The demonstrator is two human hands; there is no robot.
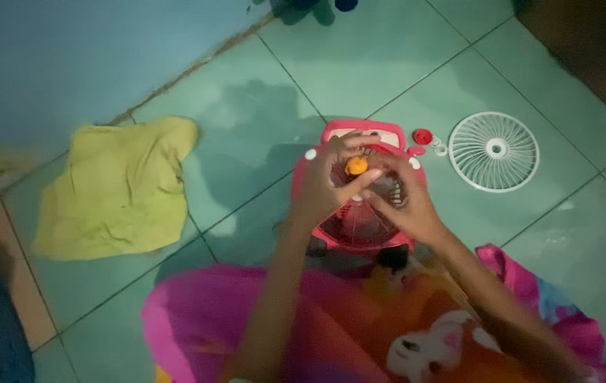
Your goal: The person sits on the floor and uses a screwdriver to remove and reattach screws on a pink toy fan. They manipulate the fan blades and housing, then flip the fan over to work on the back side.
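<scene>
near the centre of the frame both hands pinch a small orange cap over the pink fan: left hand fingers closed on it, right hand steadying. a slip could send it rolling across the tiles toward the white grille.

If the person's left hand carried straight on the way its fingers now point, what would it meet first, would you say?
Most likely the orange knob at the middle of the pink fan; the left hand points up and right at it, seemingly already touching, though blur hides contact.
</scene>
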